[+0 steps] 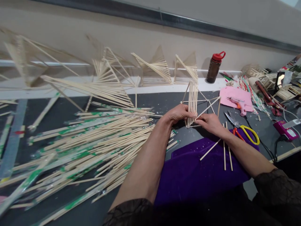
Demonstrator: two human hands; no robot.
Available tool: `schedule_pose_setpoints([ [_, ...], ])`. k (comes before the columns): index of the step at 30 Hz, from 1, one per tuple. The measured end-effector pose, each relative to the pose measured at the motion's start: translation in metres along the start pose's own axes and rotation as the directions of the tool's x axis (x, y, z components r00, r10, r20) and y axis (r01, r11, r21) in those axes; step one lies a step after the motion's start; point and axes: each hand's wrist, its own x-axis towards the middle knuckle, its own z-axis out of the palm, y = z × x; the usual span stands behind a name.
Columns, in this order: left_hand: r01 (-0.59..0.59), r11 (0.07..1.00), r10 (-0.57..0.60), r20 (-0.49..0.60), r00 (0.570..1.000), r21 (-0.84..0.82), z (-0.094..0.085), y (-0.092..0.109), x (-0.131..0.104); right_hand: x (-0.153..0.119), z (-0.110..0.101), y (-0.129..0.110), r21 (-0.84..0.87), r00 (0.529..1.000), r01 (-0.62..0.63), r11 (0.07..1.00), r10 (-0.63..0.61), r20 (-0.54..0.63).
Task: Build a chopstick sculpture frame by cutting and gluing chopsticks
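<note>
A small frame of wooden sticks (pixel 193 97) stands on the dark table, with a row of near-parallel sticks on its near left side. My left hand (pixel 180 113) is closed around the lower part of that row. At the frame's lower near corner, my right hand (pixel 208 122) pinches the end of a slanting stick (pixel 209 107), which reaches up to the right. The fingertips of both hands are close together. Several loose sticks (pixel 224 153) lie on the purple cloth (pixel 188 169) under my right forearm.
Many sticks, some in green-marked wrappers (pixel 94 138), cover the left. Other stick structures (pixel 157 69) line the wall beside a bottle (pixel 213 68). To the right are a glue gun (pixel 238 103) on pink sheet, yellow-handled scissors (pixel 250 133), a purple device (pixel 285 130) and cables.
</note>
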Motion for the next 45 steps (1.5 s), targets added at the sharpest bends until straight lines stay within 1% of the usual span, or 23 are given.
schedule_pose_setpoints([
  [7,0.000,1.000,0.000,0.002,1.000,0.002,-0.0004,-0.0005,0.0001,0.0003,0.0001,-0.0005,-0.036,1.000,-0.011,0.999,0.011,0.004],
  [15,0.002,1.000,-0.002,-0.033,0.999,0.011,0.0002,-0.0003,0.0000,-0.0035,-0.0010,0.0005,0.063,1.000,0.000,0.998,0.001,-0.007],
  [19,-0.006,0.999,0.007,-0.028,1.000,0.033,0.0009,0.0005,-0.0006,-0.0017,0.0008,0.0025,0.012,1.000,0.011,1.000,-0.011,-0.010],
  [23,-0.010,0.999,0.011,-0.017,1.000,0.034,0.0014,0.0017,-0.0011,-0.0012,0.0003,0.0006,-0.052,1.000,-0.010,0.999,0.010,-0.002],
  [27,-0.009,1.000,0.009,0.002,1.000,-0.003,0.0024,0.0029,-0.0014,-0.0021,-0.0019,-0.0032,-0.067,0.999,-0.032,0.997,0.033,0.019],
  [31,0.000,1.000,0.000,-0.012,1.000,-0.017,0.0033,0.0026,-0.0012,-0.0024,-0.0026,-0.0043,-0.080,1.000,-0.028,0.996,0.029,0.011],
  [34,-0.001,1.000,0.001,-0.013,1.000,-0.014,0.0024,0.0006,-0.0002,-0.0021,-0.0019,-0.0036,-0.084,0.999,-0.027,0.996,0.029,0.014],
  [39,-0.005,1.000,0.005,-0.016,1.000,0.009,0.0004,-0.0012,0.0008,-0.0008,-0.0001,-0.0027,-0.136,0.999,-0.039,0.990,0.042,0.015],
  [42,-0.009,1.000,0.009,-0.015,1.000,0.026,0.0011,0.0009,-0.0013,-0.0008,-0.0004,-0.0029,-0.118,0.999,-0.041,0.992,0.043,0.013],
  [45,-0.010,0.999,0.012,-0.030,0.999,0.052,0.0020,0.0026,-0.0036,-0.0021,-0.0021,-0.0029,-0.040,1.000,-0.015,0.999,0.016,0.023],
])
